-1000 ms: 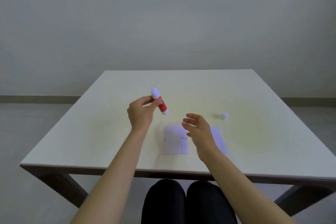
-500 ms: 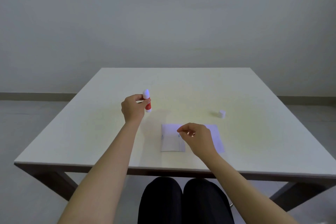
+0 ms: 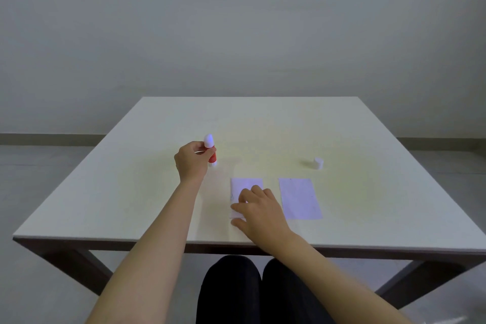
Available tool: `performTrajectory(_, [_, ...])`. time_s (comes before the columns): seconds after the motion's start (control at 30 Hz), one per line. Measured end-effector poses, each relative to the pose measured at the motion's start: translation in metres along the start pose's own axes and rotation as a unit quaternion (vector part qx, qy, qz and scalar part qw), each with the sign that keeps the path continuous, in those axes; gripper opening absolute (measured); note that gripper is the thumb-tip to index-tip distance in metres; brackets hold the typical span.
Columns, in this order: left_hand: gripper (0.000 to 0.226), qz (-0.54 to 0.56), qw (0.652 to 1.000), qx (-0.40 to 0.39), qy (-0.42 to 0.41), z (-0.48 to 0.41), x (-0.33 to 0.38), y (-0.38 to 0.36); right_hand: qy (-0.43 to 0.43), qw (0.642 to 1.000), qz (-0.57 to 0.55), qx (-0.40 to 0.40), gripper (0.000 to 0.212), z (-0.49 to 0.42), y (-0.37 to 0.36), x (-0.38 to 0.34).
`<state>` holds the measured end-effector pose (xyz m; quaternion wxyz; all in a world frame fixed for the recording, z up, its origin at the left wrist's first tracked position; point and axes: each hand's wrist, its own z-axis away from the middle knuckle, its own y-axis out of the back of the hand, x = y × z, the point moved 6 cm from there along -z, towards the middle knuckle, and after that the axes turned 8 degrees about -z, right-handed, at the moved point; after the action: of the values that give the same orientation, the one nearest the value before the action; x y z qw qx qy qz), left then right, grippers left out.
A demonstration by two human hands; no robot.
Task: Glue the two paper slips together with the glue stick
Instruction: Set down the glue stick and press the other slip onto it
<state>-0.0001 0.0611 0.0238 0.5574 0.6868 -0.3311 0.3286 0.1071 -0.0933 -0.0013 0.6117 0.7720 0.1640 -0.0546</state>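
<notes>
My left hand grips the red glue stick, which stands upright with its base on the white table and its white glue tip up. Two white paper slips lie side by side near the front edge. My right hand rests flat on the left slip, fingers spread, covering its lower half. The right slip lies bare, a gap apart from the left one. The glue stick's white cap stands beyond the right slip.
The table's front edge runs just in front of my right wrist. My dark-clothed knees show under the table. A plain grey wall stands behind the table.
My left hand lowered the glue stick from tilted in the air to upright on the table. My right hand came down on the slips, and they now lie apart, side by side.
</notes>
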Motion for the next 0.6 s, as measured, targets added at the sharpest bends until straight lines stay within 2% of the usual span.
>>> performTrajectory(0.1, [0.016,0.004,1.000,0.000,0.002,-0.002,-0.003,-0.001,-0.015,1.000,0.000,-0.003,0.030,-0.003,0.000,0.001])
performTrajectory(0.2, [0.015,0.000,1.000,0.006,0.001,-0.003,-0.004,-0.002,0.008,0.998,0.056,0.019,0.006,-0.003,0.008,-0.006])
performTrajectory(0.3, [0.019,0.000,1.000,0.008,-0.006,-0.003,-0.004,-0.004,0.058,0.990,0.126,0.021,0.030,0.002,0.006,-0.018])
performTrajectory(0.4, [0.015,0.007,1.000,0.011,-0.005,-0.002,-0.006,-0.006,0.105,0.980,0.154,0.067,0.030,0.008,0.008,-0.024])
performTrajectory(0.43, [0.018,0.010,1.000,0.008,0.000,-0.002,-0.007,-0.007,0.105,0.980,0.141,0.094,0.029,0.008,0.012,-0.024])
performTrajectory(0.53, [0.057,0.013,1.000,0.003,0.014,-0.002,-0.010,-0.006,0.054,0.977,0.007,0.208,0.023,0.011,0.039,-0.013])
performTrajectory(0.6, [0.066,0.022,0.997,0.072,-0.001,0.008,-0.004,0.005,-0.026,0.954,-0.132,0.269,0.013,0.014,0.067,0.007])
